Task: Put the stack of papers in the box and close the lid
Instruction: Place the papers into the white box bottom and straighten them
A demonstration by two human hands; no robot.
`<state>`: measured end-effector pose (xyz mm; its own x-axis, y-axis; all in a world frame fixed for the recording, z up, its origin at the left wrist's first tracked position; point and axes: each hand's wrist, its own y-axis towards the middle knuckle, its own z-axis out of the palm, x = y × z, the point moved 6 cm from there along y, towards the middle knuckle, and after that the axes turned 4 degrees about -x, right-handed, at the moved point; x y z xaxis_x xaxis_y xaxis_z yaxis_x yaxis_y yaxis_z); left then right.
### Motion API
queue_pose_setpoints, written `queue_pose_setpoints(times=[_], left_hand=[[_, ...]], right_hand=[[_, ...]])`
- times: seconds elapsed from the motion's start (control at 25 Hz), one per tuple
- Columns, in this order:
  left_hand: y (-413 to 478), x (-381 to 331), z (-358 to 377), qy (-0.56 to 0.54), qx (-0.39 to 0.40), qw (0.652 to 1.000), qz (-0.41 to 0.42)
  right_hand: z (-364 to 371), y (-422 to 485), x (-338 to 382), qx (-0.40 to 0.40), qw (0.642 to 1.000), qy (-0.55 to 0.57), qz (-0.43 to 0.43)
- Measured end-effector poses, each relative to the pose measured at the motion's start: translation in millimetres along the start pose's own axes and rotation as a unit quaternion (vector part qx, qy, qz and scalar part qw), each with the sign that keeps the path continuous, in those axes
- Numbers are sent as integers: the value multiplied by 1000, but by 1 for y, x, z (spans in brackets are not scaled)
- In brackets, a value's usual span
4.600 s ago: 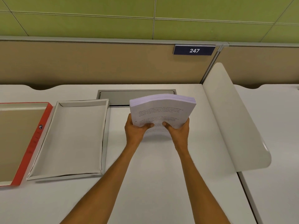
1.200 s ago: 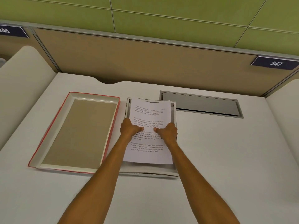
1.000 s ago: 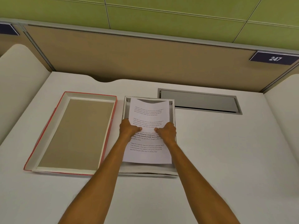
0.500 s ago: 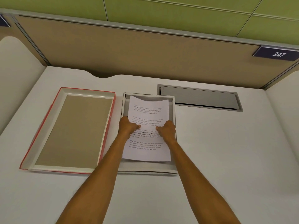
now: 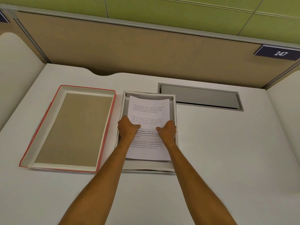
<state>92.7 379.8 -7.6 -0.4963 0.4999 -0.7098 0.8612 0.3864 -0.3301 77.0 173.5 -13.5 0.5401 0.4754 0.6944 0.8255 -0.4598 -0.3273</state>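
Papers [image 5: 148,111] sat inside the box [image 5: 173,168] at the counter's [image 5: 227,159] centre, far edge bowed upward, left hand [image 5: 128,129] and right hand [image 5: 167,131] each clamped on a side edge. Letting go unevenly could have left sheets curled or riding over a wall. The lid [image 5: 26,157], at 9 o'clock of the box, would then likely have jammed or creased them.

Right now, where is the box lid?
The red-edged lid lies upturned on the desk, left of the white box holding the papers.
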Motion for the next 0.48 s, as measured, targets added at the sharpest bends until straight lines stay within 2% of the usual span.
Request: queue_pose_setpoints(times=[0.24,0.48], left_hand=[[0,1,-13,41,-22,999,3],[6,4,-18,32,10,999,-23]], right_hand=[[-4,-4,-5,-2,999,46,13],[-12,-6,-8,15,997,72,18]])
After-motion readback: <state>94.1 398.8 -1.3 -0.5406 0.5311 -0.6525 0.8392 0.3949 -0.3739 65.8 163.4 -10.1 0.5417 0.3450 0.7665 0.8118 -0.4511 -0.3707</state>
